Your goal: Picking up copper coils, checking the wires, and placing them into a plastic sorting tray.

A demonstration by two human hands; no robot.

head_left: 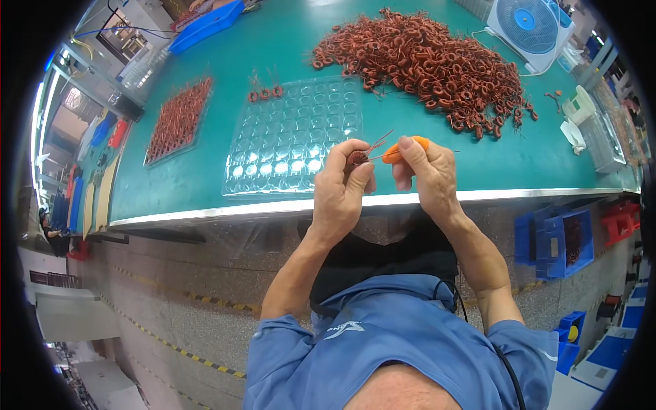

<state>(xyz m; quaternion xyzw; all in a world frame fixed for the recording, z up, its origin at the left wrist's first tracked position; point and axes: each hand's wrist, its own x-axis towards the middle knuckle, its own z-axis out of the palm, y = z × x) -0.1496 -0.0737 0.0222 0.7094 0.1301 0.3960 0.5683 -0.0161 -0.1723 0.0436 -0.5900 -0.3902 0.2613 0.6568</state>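
Note:
My left hand (342, 188) pinches a small copper-wound ring coil (355, 158) whose wire leads stick up to the right. My right hand (427, 174) grips an orange-handled tool (403, 148), its tip close to the coil's leads. Both hands hover over the near edge of the green table (198, 174). Just beyond them lies a clear plastic blister tray (294, 137) of round pockets, with three coils (265, 93) at its far left corner. A big heap of the same copper coils (424, 65) lies farther back on the right.
A second tray filled with coils (179, 119) lies at the left. A blue-and-white fan (531, 26) stands at the back right, a blue bin (205, 26) at the back left. Blue and red bins (564, 239) sit on the floor at the right.

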